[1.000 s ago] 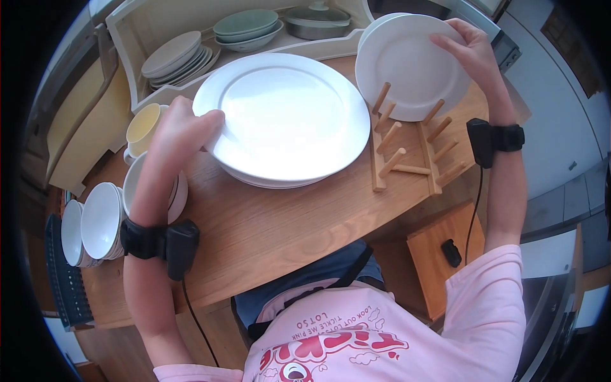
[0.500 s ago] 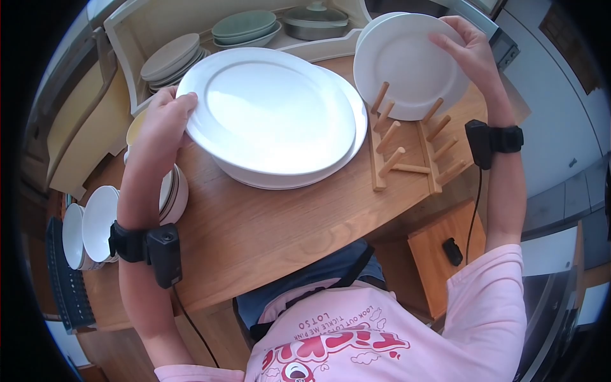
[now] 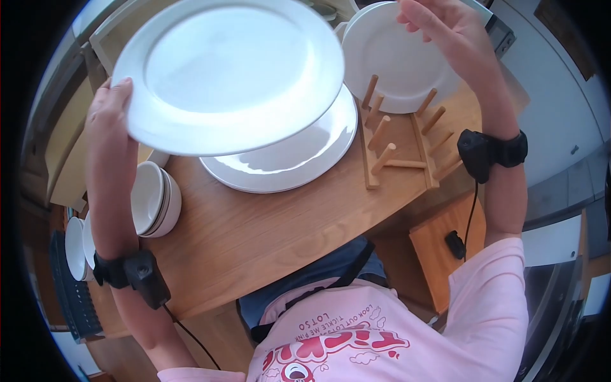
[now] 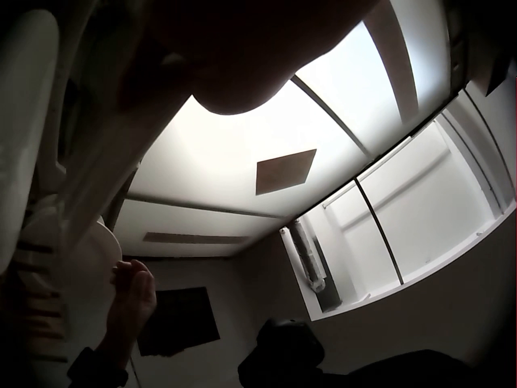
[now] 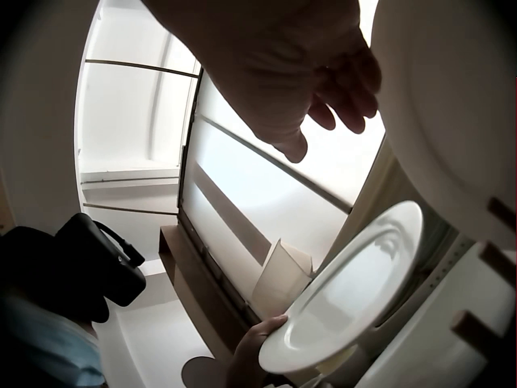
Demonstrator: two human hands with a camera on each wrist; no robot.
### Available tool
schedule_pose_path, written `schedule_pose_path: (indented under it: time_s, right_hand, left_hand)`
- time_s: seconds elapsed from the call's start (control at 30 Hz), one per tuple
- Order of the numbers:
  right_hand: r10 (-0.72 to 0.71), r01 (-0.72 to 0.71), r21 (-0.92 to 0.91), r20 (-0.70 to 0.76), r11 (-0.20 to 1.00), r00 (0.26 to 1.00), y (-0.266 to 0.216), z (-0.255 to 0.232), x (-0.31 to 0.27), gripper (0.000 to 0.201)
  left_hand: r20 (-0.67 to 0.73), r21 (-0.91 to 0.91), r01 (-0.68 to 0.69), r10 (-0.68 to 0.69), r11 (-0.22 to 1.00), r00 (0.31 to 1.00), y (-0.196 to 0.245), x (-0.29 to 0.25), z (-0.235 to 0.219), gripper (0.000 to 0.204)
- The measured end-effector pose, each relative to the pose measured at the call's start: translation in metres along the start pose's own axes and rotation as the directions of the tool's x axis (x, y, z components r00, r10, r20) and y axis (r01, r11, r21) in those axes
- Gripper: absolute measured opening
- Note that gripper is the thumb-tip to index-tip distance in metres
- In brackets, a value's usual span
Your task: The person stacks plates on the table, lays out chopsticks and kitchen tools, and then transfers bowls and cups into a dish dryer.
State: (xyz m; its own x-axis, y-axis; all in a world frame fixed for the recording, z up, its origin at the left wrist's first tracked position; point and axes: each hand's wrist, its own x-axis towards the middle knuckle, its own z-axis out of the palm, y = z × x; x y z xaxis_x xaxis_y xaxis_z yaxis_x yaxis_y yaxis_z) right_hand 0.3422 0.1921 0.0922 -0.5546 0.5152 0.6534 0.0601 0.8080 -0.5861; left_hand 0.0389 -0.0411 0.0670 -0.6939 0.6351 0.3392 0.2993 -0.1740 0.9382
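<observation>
My left hand (image 3: 109,118) grips the left rim of a large white plate (image 3: 232,63), raised and tilted above the tabletop. Below it, more large white plates (image 3: 289,169) lie stacked on the wood. At the back right, smaller white plates (image 3: 391,60) stand on edge in a wooden plate rack (image 3: 380,132), whose nearer pegs hold nothing. Beside the upper rim of those plates, my right hand (image 3: 449,32) hangs with loosely curled fingers and holds nothing. In the right wrist view, the thumb and fingers (image 5: 355,89) are apart from the upright plate (image 5: 452,121).
Stacked white bowls (image 3: 153,197) stand on the left of the wooden table (image 3: 216,254), with further bowls (image 3: 75,248) and a dark perforated tray (image 3: 73,293) beyond. A cream shelf unit (image 3: 105,41) borders the back. An orange-brown wooden panel (image 3: 433,274) sits below the right edge.
My left hand has lifted the top large plate off the stack, up and to the left. My right hand has let go of the small upright plates and moved slightly up and away.
</observation>
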Motion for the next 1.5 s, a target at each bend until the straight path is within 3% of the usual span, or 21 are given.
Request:
schedule_pose_path:
  time_s: [0.03, 0.07, 0.1, 0.13, 0.17, 0.2, 0.23, 0.27, 0.33, 0.37, 0.4, 0.47, 0.5, 0.57, 0.7, 0.77, 0.87, 1.0, 1.07, 1.27, 1.5]
  right_hand:
    - [0.067, -0.075, 0.094, 0.083, 0.993, 0.994, -0.004, 0.003, 0.0, 0.025]
    - [0.068, -0.076, 0.098, 0.079, 0.992, 0.994, -0.009, 0.005, 0.0, 0.025]
    - [0.163, -0.174, 0.079, 0.129, 0.982, 0.978, -0.016, 0.007, -0.002, 0.032]
    - [0.256, -0.269, 0.055, 0.177, 0.961, 0.95, -0.02, 0.008, -0.003, 0.038]
    - [0.256, -0.269, 0.057, 0.172, 0.961, 0.951, -0.019, 0.01, -0.003, 0.038]
    - [0.245, -0.311, 0.229, 0.275, 0.922, 0.93, -0.017, 0.012, -0.004, 0.039]
    - [0.212, -0.359, 0.386, 0.372, 0.85, 0.904, -0.014, 0.012, -0.005, 0.04]
    - [0.212, -0.357, 0.386, 0.368, 0.851, 0.905, -0.01, 0.011, -0.006, 0.04]
    - [0.15, -0.348, 0.654, 0.34, 0.672, 0.928, 0.001, 0.004, -0.007, 0.035]
    - [0.148, -0.345, 0.655, 0.338, 0.672, 0.929, 0.002, 0.0, -0.009, 0.035]
    - [0.127, -0.241, 0.69, 0.213, 0.682, 0.969, 0.004, -0.004, -0.011, 0.034]
    - [0.11, -0.066, 0.722, -0.014, 0.689, 0.994, 0.003, -0.013, -0.016, 0.036]
    - [0.106, -0.06, 0.718, -0.019, 0.694, 0.994, 0.007, -0.022, -0.017, 0.036]
    - [0.077, 0.053, 0.642, -0.173, 0.764, 0.982, 0.016, -0.042, -0.017, 0.035]
    - [0.008, 0.154, 0.585, -0.265, 0.796, 0.964, 0.026, -0.074, -0.019, 0.033]
    - [0.113, 0.066, 0.485, -0.331, 0.872, 0.937, 0.047, -0.102, -0.027, 0.035]
    - [0.06, 0.095, 0.398, -0.36, 0.913, 0.931, 0.062, -0.109, -0.035, 0.037]
    - [0.117, 0.062, 0.416, -0.39, 0.907, 0.913, 0.078, -0.105, -0.043, 0.035]
    - [0.133, -0.002, 0.369, -0.33, 0.929, 0.935, 0.082, -0.104, -0.046, 0.034]
    - [0.117, 0.003, 0.371, -0.3, 0.929, 0.947, 0.07, -0.077, -0.062, 0.038]
    - [0.077, 0.031, 0.365, -0.277, 0.931, 0.958, 0.066, -0.074, -0.064, 0.037]
  left_hand:
    - [-0.034, -0.001, -0.035, 0.035, 0.999, 0.999, 0.006, -0.002, -0.001, 0.034]
    - [-0.072, 0.163, -0.173, 0.187, 0.971, 0.98, 0.013, -0.008, 0.004, 0.034]
    - [-0.068, 0.166, -0.176, 0.189, 0.97, 0.98, 0.017, -0.012, 0.007, 0.034]
    - [-0.071, 0.013, -0.14, 0.141, 0.99, 0.987, 0.021, -0.015, 0.01, 0.037]
    - [-0.067, -0.142, -0.102, 0.093, 0.985, 0.993, 0.024, -0.018, 0.013, 0.039]
    - [-0.064, -0.14, -0.104, 0.095, 0.985, 0.993, 0.025, -0.021, 0.019, 0.039]
    - [-0.088, -0.1, -0.193, 0.184, 0.976, 0.979, 0.027, -0.025, 0.026, 0.041]
    - [-0.109, -0.058, -0.279, 0.272, 0.959, 0.956, 0.029, -0.029, 0.033, 0.042]
    - [-0.116, 0.009, -0.338, 0.337, 0.941, 0.934, 0.032, -0.037, 0.057, 0.039]
    - [-0.121, 0.077, -0.392, 0.399, 0.917, 0.909, 0.033, -0.039, 0.07, 0.036]
    - [-0.122, 0.145, -0.442, 0.459, 0.885, 0.88, 0.032, -0.04, 0.08, 0.034]
    - [-0.067, 0.086, -0.46, 0.465, 0.884, 0.883, 0.028, -0.037, 0.097, 0.032]
    - [-0.01, 0.026, -0.47, 0.471, 0.882, 0.882, 0.025, -0.033, 0.106, 0.03]
    - [0.106, -0.098, -0.476, 0.485, 0.874, 0.868, 0.017, -0.024, 0.123, 0.027]
    - [0.32, -0.326, -0.427, 0.523, 0.844, 0.79, 0.006, -0.015, 0.151, 0.021]
    - [0.323, -0.284, -0.409, 0.488, 0.867, 0.811, 0.004, -0.018, 0.162, 0.02]
    - [0.354, -0.285, -0.322, 0.411, 0.903, 0.84, -0.009, -0.016, 0.179, 0.026]
    - [0.342, -0.218, -0.337, 0.396, 0.916, 0.852, -0.024, -0.014, 0.188, 0.02]
    - [0.392, -0.15, -0.237, 0.278, 0.96, 0.877, -0.03, -0.015, 0.187, 0.02]
    - [0.461, -0.069, -0.128, 0.146, 0.989, 0.875, -0.041, -0.023, 0.183, 0.02]
    - [0.461, -0.061, -0.116, 0.131, 0.991, 0.877, -0.046, -0.026, 0.18, 0.019]
